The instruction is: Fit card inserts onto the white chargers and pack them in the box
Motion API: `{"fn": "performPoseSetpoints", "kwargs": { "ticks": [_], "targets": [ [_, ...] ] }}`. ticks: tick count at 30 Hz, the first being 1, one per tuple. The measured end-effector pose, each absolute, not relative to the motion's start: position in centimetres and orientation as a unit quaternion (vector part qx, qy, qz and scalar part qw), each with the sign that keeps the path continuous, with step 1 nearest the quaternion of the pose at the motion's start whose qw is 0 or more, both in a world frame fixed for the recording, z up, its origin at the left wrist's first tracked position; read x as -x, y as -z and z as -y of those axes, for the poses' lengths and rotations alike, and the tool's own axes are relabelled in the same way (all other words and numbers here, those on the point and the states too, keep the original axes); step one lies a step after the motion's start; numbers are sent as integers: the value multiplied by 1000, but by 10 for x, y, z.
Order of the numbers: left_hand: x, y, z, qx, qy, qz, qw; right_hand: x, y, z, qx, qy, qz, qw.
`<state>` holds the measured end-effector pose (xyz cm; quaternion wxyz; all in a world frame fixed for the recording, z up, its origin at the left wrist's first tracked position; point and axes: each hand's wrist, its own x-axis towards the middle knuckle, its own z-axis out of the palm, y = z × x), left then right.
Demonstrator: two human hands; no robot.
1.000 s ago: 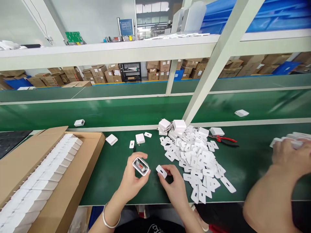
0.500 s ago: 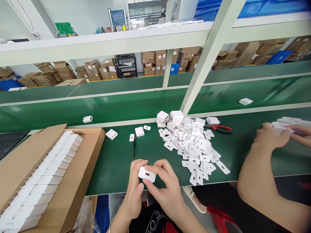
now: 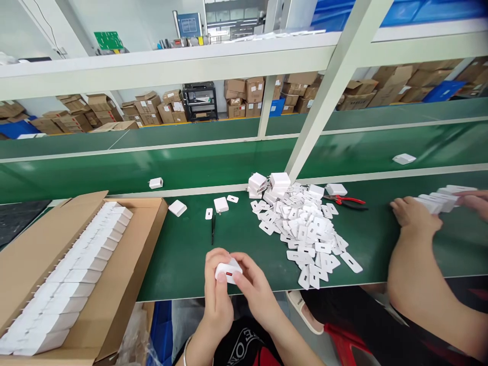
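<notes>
Between my two hands, over the near edge of the green bench, is a white USB charger [image 3: 229, 268] with its red port facing me. My left hand [image 3: 217, 290] is closed around its left side, thumb on the port face. On the other side my right hand [image 3: 254, 284] grips it too, its thumb pressed beside the port. Beyond them lie black tweezers [image 3: 213, 230], a loose faceplate [image 3: 209, 213] and another charger [image 3: 221, 205]. A heap of white faceplates [image 3: 308, 223] spreads to the right, with several chargers [image 3: 279, 180] at its back.
An open cardboard box [image 3: 152, 239] with rows of chargers stands at left. Red-handled pliers [image 3: 345, 200] lie behind the heap. At right, a co-worker's hands [image 3: 414, 216] hold a row of white chargers. A conveyor [image 3: 206, 170] carrying spaced chargers runs behind a pale upright post [image 3: 324, 96].
Both my thumbs have moved onto the charger's port face, and the charger has tilted. On the conveyor, chargers have shifted right. The co-worker's row of chargers has moved slightly.
</notes>
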<state>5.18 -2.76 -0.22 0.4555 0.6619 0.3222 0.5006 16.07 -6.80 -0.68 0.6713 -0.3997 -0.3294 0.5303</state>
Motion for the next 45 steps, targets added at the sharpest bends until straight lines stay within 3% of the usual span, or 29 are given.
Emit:
{"fn": "performPoseSetpoints", "kwargs": {
  "ticks": [8, 15, 24, 32, 37, 40, 43, 45],
  "targets": [
    [-62, -2, 24, -630, -555, -321, 438, -142, 5, 64, 390, -499, 315, 707],
    [-62, 11, 22, -632, -566, -369, 380, -133, 18, 61, 389, -542, 285, 688],
    [-38, 3, -2, -608, -502, -312, 529, -147, 29, 55, 467, -369, 405, 694],
    [-22, -25, 0, -778, -320, -429, 330, -161, 35, 51, 520, -172, 580, 603],
    [-3, -50, -7, -794, -258, -468, 290, -147, 25, 43, 470, -173, 659, 561],
    [28, -73, -46, -780, -270, -516, 230, -142, 20, 39, 484, -219, 642, 553],
    [64, -93, -114, -752, -284, -590, 75, -151, 32, 35, 521, -229, 600, 562],
    [84, -98, -163, -744, -228, -627, -23, -161, 49, 32, 552, -213, 565, 576]
  ]
}}
